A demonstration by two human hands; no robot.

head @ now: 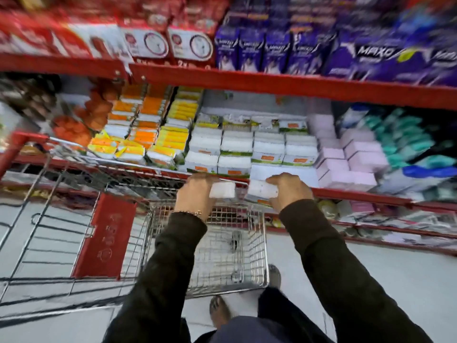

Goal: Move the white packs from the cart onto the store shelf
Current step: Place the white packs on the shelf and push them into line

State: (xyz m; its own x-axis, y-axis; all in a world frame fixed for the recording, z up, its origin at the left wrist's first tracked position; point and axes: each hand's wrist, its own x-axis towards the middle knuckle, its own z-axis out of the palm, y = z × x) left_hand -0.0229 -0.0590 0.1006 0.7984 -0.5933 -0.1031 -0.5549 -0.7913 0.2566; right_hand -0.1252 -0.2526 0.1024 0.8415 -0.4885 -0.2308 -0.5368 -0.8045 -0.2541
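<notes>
Two white packs are off the cart, one in each hand, held side by side just near of the red shelf edge (346, 194). The left hand (195, 191) is curled over the left white pack (222, 190), fingers wrapped down its far side so that only the pack's right end shows past the knuckles. The right hand (289, 190) clamps the right white pack (262, 189) from the right, fingers folded over its top; an orange label peeks out at the pack's lower edge. Both grips are closed tight around the packs, with no gap visible between fingers and wrapping. The two packs sit close to each other but apart.

Below the hands stands the wire cart (230, 256), its basket looking bare through the mesh. Just far of the hands, the shelf holds the stacked white packs (252, 147) in rows, with a bare slot at the near right of that block. Orange and yellow packs (153, 134) lie to the left, pink boxes (351, 157) to the right. The frame is blurred toward its edges.
</notes>
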